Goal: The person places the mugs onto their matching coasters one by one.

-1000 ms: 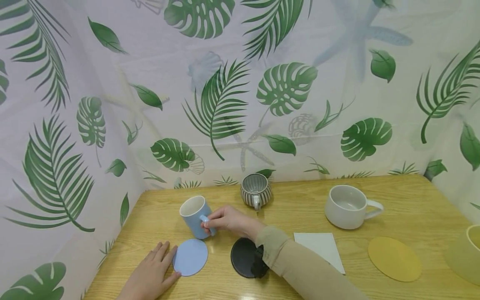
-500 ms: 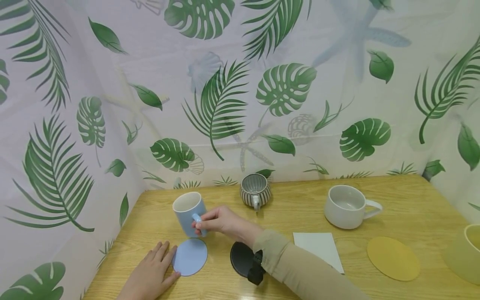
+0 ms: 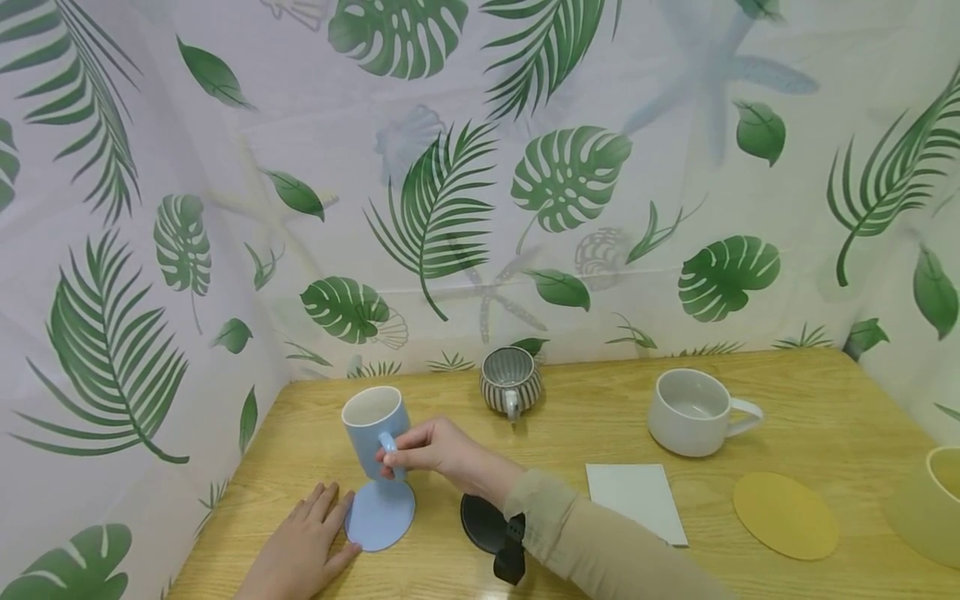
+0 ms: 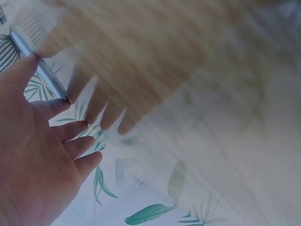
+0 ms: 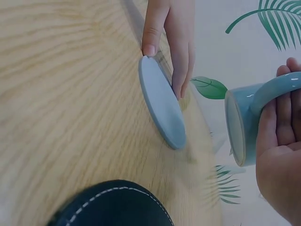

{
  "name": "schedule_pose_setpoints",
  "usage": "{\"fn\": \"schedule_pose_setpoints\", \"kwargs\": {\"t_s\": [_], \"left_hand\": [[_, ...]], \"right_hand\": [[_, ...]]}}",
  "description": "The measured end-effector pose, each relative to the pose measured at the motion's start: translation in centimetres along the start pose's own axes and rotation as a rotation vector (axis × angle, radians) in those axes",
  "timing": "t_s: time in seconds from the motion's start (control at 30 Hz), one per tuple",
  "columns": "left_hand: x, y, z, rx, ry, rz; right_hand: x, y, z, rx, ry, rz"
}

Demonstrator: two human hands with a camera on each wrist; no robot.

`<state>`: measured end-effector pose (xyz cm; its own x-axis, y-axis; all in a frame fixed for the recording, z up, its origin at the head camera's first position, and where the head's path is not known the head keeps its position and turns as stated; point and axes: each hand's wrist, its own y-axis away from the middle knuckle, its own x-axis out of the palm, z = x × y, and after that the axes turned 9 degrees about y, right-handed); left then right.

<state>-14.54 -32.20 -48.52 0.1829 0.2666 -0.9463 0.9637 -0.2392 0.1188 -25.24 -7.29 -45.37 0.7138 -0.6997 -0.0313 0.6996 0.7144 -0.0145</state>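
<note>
My right hand (image 3: pixel 450 454) pinches the handle of a light blue mug (image 3: pixel 367 433), which has a white inside. The mug is upright, at the far edge of a round blue coaster (image 3: pixel 380 517); in the right wrist view its base (image 5: pixel 236 129) hangs clear of the table and coaster. My left hand (image 3: pixel 303 542) rests flat on the table left of the coaster, thumb and index fingertip touching its rim. In the left wrist view the left hand's fingers (image 4: pixel 77 129) are stretched out, and the coaster (image 4: pixel 40 66) shows edge-on.
A black stitched coaster (image 3: pixel 480 521) lies partly under my right wrist. Behind stands a striped cup (image 3: pixel 501 392). To the right are a white mug (image 3: pixel 688 421), a white square coaster (image 3: pixel 633 496), a yellow round coaster (image 3: pixel 783 512) and a yellow cup (image 3: pixel 926 508). Leaf-patterned cloth borders the table.
My right hand has carried the blue mug to the left, then slightly nearer, so it now overlaps the blue coaster's far edge in the head view. The left hand has stayed still.
</note>
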Motion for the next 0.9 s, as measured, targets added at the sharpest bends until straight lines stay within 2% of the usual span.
{"fn": "schedule_pose_setpoints", "kwargs": {"t_s": [0.37, 0.67, 0.9], "left_hand": [[0.2, -0.1, 0.3, -0.010, -0.014, 0.001], [0.3, -0.1, 0.4, -0.006, -0.001, 0.000], [0.3, -0.1, 0.4, -0.007, -0.002, 0.004]], "right_hand": [[1.4, 1.0, 0.2, -0.019, 0.010, 0.005], [2.9, 1.5, 0.0, 0.046, 0.009, -0.039], [3.9, 1.9, -0.3, 0.007, -0.002, -0.064]]}}
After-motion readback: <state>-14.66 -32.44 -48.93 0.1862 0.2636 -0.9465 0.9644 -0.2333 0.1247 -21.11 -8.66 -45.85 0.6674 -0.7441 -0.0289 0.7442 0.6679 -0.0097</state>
